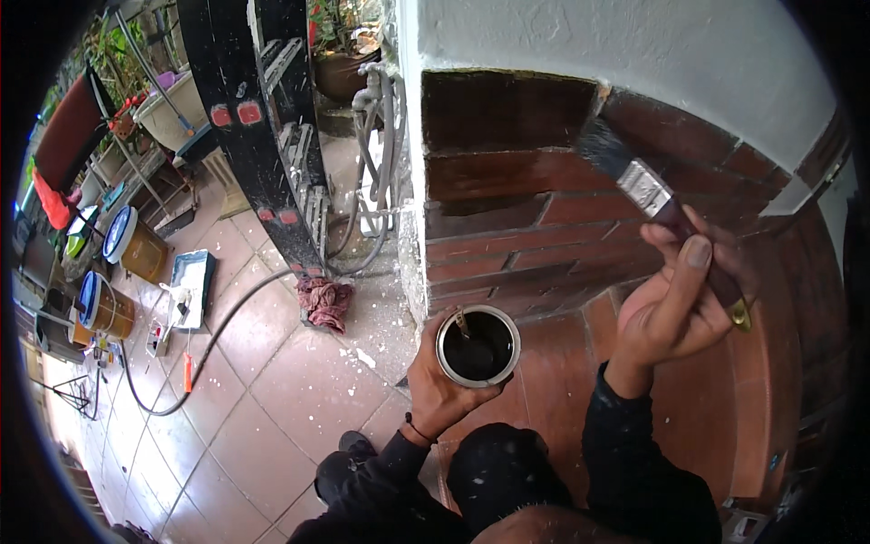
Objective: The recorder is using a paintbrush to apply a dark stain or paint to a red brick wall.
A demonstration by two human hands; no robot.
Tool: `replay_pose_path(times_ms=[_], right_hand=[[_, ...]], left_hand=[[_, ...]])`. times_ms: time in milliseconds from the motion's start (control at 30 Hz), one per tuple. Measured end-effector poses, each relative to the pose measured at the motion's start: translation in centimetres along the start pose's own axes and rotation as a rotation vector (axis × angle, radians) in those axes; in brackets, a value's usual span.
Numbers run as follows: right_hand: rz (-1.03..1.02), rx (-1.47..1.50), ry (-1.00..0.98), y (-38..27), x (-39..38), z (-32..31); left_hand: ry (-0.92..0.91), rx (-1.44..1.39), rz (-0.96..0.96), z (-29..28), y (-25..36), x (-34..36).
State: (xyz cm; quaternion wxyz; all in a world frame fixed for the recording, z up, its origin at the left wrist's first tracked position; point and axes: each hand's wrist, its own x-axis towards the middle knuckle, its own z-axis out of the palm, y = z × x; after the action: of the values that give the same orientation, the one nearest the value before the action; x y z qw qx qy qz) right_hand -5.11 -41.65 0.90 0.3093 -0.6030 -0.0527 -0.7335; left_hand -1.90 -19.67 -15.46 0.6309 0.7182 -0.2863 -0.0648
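Observation:
My left hand [426, 381] grips an open metal can [480, 355] of dark liquid, with a thin stick-like piece inside against its rim. My right hand [680, 299] holds a paintbrush [648, 189] by its handle, dark bristles pointing up and left at the brick band [507, 186] on the wall; I cannot tell whether they touch it. The upper left bricks [498, 109] look dark and glossy, and others lower down are redder. White painted wall [634, 32] lies above the band. My knee, in dark clothing, is below the can, over a red tiled step [680, 417].
A black ladder [249, 136] stands left of the wall corner, by pipes, a hose [227, 326] and a crumpled rag [326, 304]. Farther left on the tiled floor [290, 381] are buckets [136, 240], a paint tray [192, 286], tools and plants.

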Motion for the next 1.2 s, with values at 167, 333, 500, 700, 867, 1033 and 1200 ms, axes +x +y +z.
replay_pose_path(times_ms=[167, 333, 500, 700, 867, 1033, 1200], right_hand=[[-0.091, 0.002, -0.183, 0.4, -0.3, 1.8], [0.121, 0.101, -0.018, 0.6, -1.2, -3.0], [0.120, 0.470, -0.241, 0.8, -3.4, -0.6], [-0.103, 0.260, -0.264, 2.7, -3.1, 1.5], [0.244, 0.579, 0.095, 1.1, -3.9, 0.0], [-0.047, 0.415, -0.242, -0.9, -2.9, 6.4], [0.043, 0.315, -0.036, 3.0, -3.0, 1.3]], left_hand=[[0.137, 0.096, 0.041, 0.8, 1.8, 0.7], [0.278, 0.062, 0.150, 2.1, 3.7, 2.2], [0.286, 0.065, 0.102, 1.6, 3.3, 1.0], [0.218, 0.163, 0.077, -2.0, 5.7, -0.8], [0.169, 0.229, 0.048, -6.1, 8.2, -1.9], [0.218, 0.349, 0.080, -8.3, 10.6, -2.0], [0.230, 0.383, 0.097, -8.4, 11.1, -3.0]])
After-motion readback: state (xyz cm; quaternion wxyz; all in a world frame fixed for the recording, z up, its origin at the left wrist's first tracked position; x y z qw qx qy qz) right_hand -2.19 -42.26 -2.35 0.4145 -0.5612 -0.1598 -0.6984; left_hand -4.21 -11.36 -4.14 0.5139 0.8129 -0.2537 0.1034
